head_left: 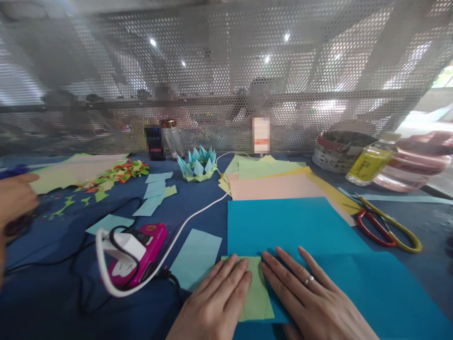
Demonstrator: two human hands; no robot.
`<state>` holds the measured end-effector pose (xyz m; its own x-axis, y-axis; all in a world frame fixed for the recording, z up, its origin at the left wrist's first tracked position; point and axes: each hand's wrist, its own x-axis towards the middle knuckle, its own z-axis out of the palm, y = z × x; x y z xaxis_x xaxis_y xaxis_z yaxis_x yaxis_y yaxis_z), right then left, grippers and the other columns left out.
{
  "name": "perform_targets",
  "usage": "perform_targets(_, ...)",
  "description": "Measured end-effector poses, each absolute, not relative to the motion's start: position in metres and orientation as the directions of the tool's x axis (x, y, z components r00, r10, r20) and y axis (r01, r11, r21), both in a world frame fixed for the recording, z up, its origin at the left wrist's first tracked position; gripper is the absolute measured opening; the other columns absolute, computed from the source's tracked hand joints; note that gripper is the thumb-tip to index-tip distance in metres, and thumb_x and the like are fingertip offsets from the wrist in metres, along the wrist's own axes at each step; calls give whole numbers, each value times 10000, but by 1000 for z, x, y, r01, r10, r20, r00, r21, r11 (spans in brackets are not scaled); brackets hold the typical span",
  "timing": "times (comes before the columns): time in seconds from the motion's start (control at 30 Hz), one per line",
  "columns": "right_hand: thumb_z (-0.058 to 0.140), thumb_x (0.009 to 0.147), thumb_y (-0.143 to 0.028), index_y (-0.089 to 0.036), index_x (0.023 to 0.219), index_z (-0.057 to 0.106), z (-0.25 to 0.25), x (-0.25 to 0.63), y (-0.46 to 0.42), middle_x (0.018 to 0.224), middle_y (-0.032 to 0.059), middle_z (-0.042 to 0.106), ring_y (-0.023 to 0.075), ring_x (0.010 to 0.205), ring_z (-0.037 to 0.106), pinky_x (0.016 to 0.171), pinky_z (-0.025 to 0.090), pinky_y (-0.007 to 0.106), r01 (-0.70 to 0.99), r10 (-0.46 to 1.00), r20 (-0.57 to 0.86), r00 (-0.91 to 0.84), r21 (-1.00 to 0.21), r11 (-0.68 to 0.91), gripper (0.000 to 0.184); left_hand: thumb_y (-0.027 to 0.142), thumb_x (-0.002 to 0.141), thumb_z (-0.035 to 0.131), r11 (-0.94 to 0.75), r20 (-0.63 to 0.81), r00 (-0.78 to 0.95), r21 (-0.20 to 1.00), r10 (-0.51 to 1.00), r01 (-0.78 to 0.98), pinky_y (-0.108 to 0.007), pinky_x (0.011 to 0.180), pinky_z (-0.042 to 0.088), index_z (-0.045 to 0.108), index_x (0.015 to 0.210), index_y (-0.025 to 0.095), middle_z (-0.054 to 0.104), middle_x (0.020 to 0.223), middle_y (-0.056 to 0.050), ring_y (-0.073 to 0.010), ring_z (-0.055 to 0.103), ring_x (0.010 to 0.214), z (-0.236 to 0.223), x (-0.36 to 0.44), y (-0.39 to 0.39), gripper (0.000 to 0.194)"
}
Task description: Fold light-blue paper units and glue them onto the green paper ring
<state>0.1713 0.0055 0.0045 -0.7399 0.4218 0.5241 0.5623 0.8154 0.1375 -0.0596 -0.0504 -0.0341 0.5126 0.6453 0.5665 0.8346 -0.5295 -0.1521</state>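
A light green piece of paper [257,295] lies on large blue sheets [278,226] right in front of me. My left hand [219,295] rests flat over its left part, fingers stretched out. On the other side, my right hand [304,288] lies with fingers spread on the blue sheet, fingertips at the green paper's right edge; a ring sits on one finger. Just left of my left hand is a light blue paper rectangle [196,255]. The lower part of the green paper is partly hidden by my left hand.
Scissors with red and yellow handles [387,226] lie at right. A pink power bank [141,257] with cables lies left. A folded paper ring [198,163], paper scraps [122,174], a yellow-labelled bottle [371,158] and a perforated screen [226,71] stand farther back. Another person's hand [17,196] is at far left.
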Motion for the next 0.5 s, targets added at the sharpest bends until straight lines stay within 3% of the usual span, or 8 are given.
perform_targets(0.27,338,1025,-491,-296,1345,583,6,173,6,1453,-116,498,121,1326,492,1236,83,304,580,429,529,-732,153,800,448,-14,920,276,-499,579,495,-169,648,850,-363,1011,517,626,1252,124,648,1343,-61,-230,589,1259,-28,-56,-50,502)
perform_targets(0.37,334,1030,-478,-292,1357,568,5,172,7,1450,-107,501,134,1319,503,1204,241,332,573,414,503,-759,214,791,443,18,960,288,-487,553,475,-138,685,862,-347,1024,512,629,1252,151,643,1352,-35,-210,586,1264,-19,-56,-52,468)
perform_targets(0.5,361,1011,-409,-290,1351,570,8,171,9,1420,-103,536,152,1253,571,1044,471,343,567,386,517,-764,253,783,417,76,999,342,-493,497,470,-95,729,865,-327,1073,471,616,1274,169,617,1385,-19,-194,554,1299,-11,-55,-56,399)
